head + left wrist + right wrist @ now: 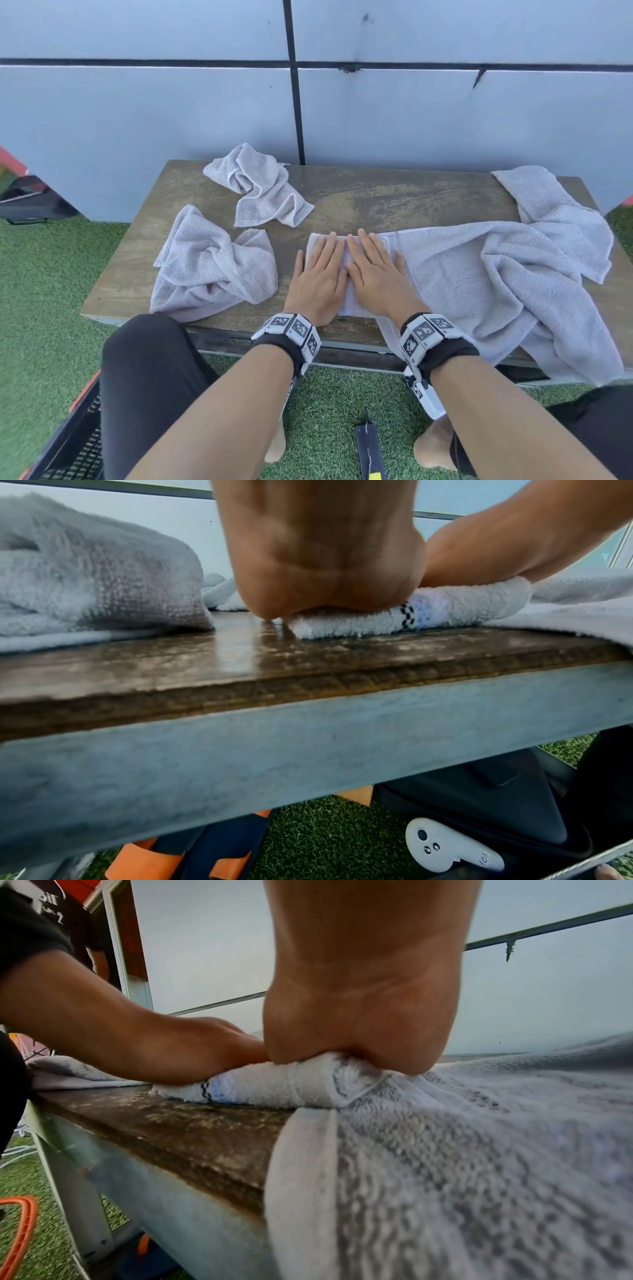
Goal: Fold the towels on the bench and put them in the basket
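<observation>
A folded white towel (346,298) lies at the bench's (376,202) front edge. My left hand (322,260) and right hand (373,263) press flat on it side by side, fingers straight. In the left wrist view my left hand's heel (325,574) bears on the folded towel (394,615). In the right wrist view my right hand (359,1015) squashes the same towel (274,1088). A large grey towel (513,274) spreads rightward from it and hangs over the front edge. Two crumpled towels lie at the left (212,263) and back left (257,192). A black basket (75,445) stands on the ground at lower left.
A grey panelled wall (445,120) rises right behind the bench. Green artificial turf (51,291) surrounds it. Under the bench lie orange and black sandals (192,859), a white controller (445,850) and a black bag (496,791). My knee (144,359) is by the bench's front left.
</observation>
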Demonstrator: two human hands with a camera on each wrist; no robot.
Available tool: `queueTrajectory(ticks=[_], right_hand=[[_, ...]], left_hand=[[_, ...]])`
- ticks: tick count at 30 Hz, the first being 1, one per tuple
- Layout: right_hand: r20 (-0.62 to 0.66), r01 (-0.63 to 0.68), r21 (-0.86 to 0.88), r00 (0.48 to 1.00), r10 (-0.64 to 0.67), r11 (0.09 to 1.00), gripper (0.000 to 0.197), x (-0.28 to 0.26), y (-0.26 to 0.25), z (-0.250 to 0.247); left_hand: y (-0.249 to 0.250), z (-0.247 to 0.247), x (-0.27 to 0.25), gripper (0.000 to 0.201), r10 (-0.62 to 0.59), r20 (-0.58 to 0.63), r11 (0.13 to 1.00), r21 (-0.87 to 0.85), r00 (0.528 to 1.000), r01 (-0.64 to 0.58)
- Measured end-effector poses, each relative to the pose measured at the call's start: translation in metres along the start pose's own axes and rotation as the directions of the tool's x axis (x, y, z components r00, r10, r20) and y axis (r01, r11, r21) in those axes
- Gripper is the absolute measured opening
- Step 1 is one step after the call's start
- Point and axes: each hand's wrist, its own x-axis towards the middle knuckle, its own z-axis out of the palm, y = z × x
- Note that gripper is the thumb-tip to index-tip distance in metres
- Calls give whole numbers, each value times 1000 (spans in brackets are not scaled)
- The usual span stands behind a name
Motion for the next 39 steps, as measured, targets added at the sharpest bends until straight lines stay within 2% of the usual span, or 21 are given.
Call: queueTrajectory(ticks=[7, 10, 12, 15, 17, 20, 22, 23, 24, 27, 29, 31, 33, 35, 36, 39], right_hand=[[74, -47, -83, 996, 53, 995, 58, 2, -8, -8], [28, -81, -152, 996, 87, 985, 66, 10, -16, -21], [-37, -104, -202, 994, 98, 974, 67, 18, -20, -30], [5, -122, -189, 992, 125, 974, 64, 23, -20, -36], [49, -137, -169, 988, 147, 976, 66, 23, -20, -37], [86, -144, -134, 984, 156, 980, 69, 21, -20, -37], [99, -145, -119, 983, 157, 982, 72, 21, -18, -36], [96, -143, -107, 984, 153, 984, 75, 20, -18, -37], [96, -143, -92, 984, 152, 985, 77, 18, -18, -38], [99, -140, 66, 986, 133, 988, 91, 16, -14, -45], [48, -90, 163, 995, 83, 982, 94, 15, -7, -53], [-9, -3, 295, 1000, 6, 956, 78, 9, -3, -67], [-43, 66, 414, 998, -53, 908, 49, -2, -4, -87], [-75, 131, 476, 991, -108, 870, 28, -14, -9, -107], [-109, 174, 493, 984, -138, 853, 23, -21, -13, -117], [-227, 297, 511, 952, -206, 807, 29, -38, -33, -140]], left_hand=[[-3, -3, -4, 58, -64, 12, 998, 28, 998, 63], [6, -4, -6, 61, -142, -10, 987, 69, 990, 142], [16, -10, -9, 71, -211, -73, 973, 84, 975, 217], [28, -17, -18, 83, -332, -205, 930, 94, 921, 357], [32, -24, -18, 80, -436, -149, 893, 51, 887, 448], [34, -35, -11, 79, -550, -3, 832, -91, 835, 548], [32, -40, -4, 77, -603, 86, 772, -188, 793, 607], [30, -41, -1, 69, -604, 120, 756, -225, 788, 614], [26, -42, 3, 57, -579, 149, 754, -277, 802, 595], [22, -48, 4, 30, -413, 173, 765, -468, 894, 444], [24, -57, 2, 25, -287, 121, 809, -500, 950, 308], [29, -69, -1, 26, -170, 74, 837, -516, 983, 184], [33, -86, -3, 37, -78, 40, 838, -539, 996, 87], [36, -107, -6, 43, -18, -13, 850, -526, 1000, 8], [36, -119, -9, 42, -7, -40, 854, -521, 999, -15], [30, -154, -20, 40, -79, -143, 828, -561, 987, -15]])
